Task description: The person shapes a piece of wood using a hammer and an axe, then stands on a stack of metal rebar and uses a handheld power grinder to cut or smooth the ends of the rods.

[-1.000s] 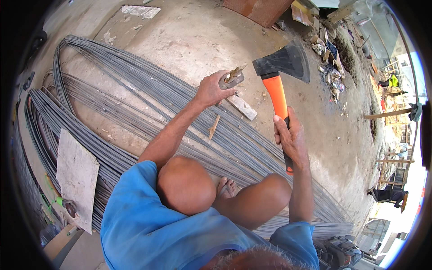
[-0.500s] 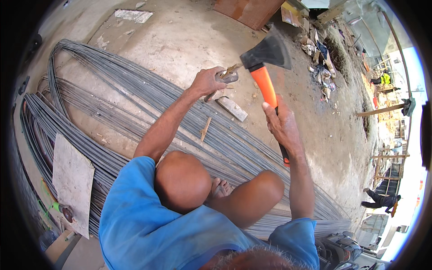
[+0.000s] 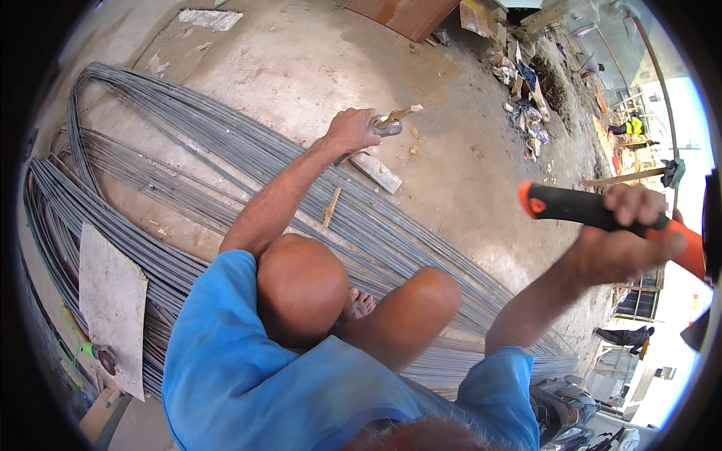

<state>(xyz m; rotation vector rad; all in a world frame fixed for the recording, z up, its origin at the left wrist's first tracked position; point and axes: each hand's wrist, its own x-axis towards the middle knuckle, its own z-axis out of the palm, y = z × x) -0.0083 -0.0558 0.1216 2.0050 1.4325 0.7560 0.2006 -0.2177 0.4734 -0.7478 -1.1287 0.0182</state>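
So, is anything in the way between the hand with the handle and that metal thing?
Nothing visible stands between the right hand, holding the orange-and-black handle, and the metal piece in the left hand.

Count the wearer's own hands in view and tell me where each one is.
2. The left hand is at upper middle, around a grey piece with splintered wood jutting out; the right hand is at the right, gripping an orange-and-black handle. Neither is hidden.

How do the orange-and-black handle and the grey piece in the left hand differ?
The handle looks long, orange and black; the grey piece is compact, with wood jutting out. The right hand holds the handle; the left hand holds the grey piece. Both are gripped barehanded.
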